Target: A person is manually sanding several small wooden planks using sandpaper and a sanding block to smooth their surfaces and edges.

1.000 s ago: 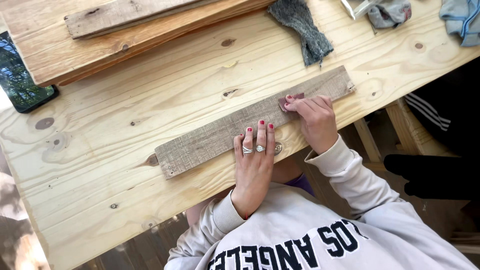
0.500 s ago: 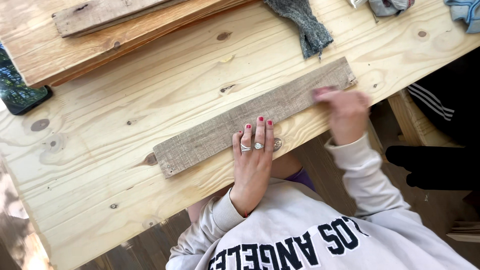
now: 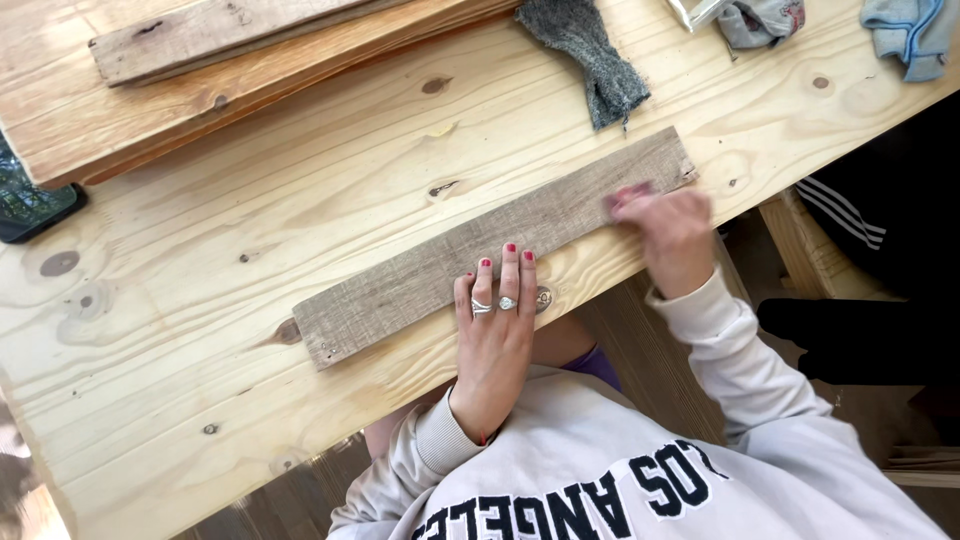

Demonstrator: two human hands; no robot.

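A weathered grey plank (image 3: 420, 275) lies slantwise on the pale pine table (image 3: 200, 330), close to its near edge. My left hand (image 3: 495, 330), with rings and red nails, rests flat across the plank's near edge with fingers straight, pressing it down. My right hand (image 3: 668, 232) sits on the plank near its right end. It is blurred by motion, and I cannot tell whether anything is under its fingers. My pale sweatshirt sleeves reach up from the bottom of the view.
Stacked wooden boards (image 3: 250, 60) lie at the back left, and a dark phone (image 3: 30, 205) sits at the left edge. A grey rough cloth (image 3: 590, 60) lies behind the plank. Other cloths (image 3: 765, 20) and a blue one (image 3: 910, 30) lie at the back right. Dark striped clothing (image 3: 850, 225) shows beyond the table's right edge.
My right hand has slid along the plank toward its right end and is now blurred. My left hand and the plank have stayed put.
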